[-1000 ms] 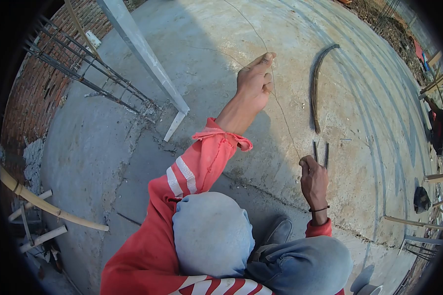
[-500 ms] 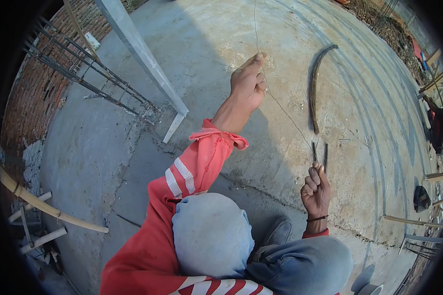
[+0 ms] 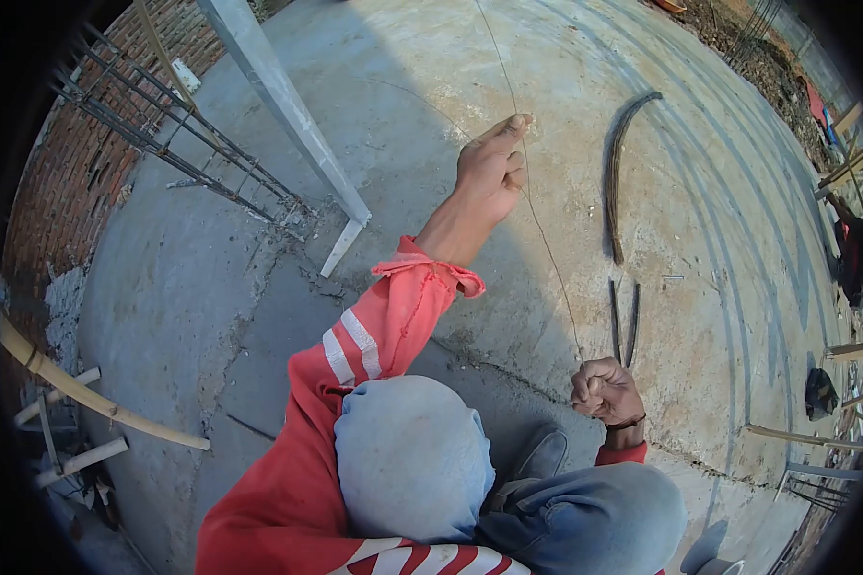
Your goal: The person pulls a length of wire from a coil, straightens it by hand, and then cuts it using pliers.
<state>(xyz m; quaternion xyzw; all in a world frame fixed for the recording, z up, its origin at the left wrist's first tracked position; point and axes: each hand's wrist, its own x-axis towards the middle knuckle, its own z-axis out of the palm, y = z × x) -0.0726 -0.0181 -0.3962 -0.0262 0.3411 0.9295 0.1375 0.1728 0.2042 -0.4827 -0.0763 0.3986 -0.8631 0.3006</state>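
My left hand [image 3: 494, 172] reaches forward over the concrete with thumb and forefinger pinched on a thin wire [image 3: 550, 257]. The wire continues past it to the top of the view, and its near part runs down to my right hand [image 3: 607, 390]. That hand is curled closed around the wire's near end. Just behind it, two dark handles [image 3: 633, 321], like those of pincers, lie on the floor; their joined end is hidden by the hand. Farther off lies a curved bundle of dark wire [image 3: 611, 182], touched by neither hand.
A metal post [image 3: 288, 115] and a rebar cage [image 3: 201, 158] rise at left, near a brick wall [image 3: 58, 182]. A bamboo pole [image 3: 105, 402] reaches in from the left edge. My bent knees [image 3: 412, 460] are close below. A black bag [image 3: 820, 394] lies at right.
My right hand has moved back and slightly left, its fingers turning into a fist with the wire. The stretch of wire between my hands looks straighter. The dark handles have stayed in place.
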